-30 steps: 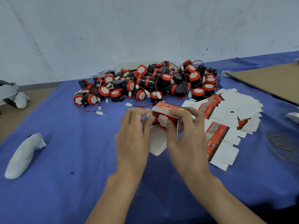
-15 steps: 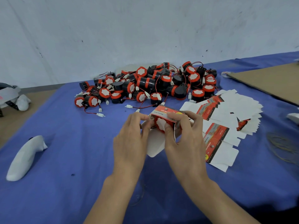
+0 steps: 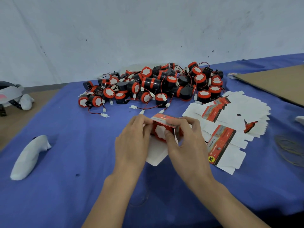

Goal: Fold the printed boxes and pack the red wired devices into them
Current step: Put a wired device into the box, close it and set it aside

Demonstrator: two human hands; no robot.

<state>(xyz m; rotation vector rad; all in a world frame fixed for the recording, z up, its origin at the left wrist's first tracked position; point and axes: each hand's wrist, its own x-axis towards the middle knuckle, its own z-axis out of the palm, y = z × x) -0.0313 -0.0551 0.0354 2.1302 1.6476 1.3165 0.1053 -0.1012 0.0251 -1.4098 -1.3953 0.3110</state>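
A printed red-and-white box (image 3: 164, 118) is held above the blue table, with a red wired device (image 3: 159, 132) sitting in its open end, white face toward me. My left hand (image 3: 131, 142) grips the box's left side, fingers curled at its top edge. My right hand (image 3: 185, 142) grips the right side, its thumb pressing on the device's face. A white flap (image 3: 156, 155) hangs down below between my hands. A pile of red and black wired devices (image 3: 156, 86) lies behind. Flat printed boxes (image 3: 230, 112) are spread to the right.
A white controller-shaped object (image 3: 29, 157) lies at the left on the blue cloth (image 3: 74, 186). A brown cardboard sheet (image 3: 276, 83) sits at the far right. Rubber bands (image 3: 289, 148) lie near the right edge. A headset (image 3: 11, 94) rests at the far left.
The device has gone deeper into the box. My left fingers have closed in on the box's left edge, and my right thumb now presses on the device's white face.
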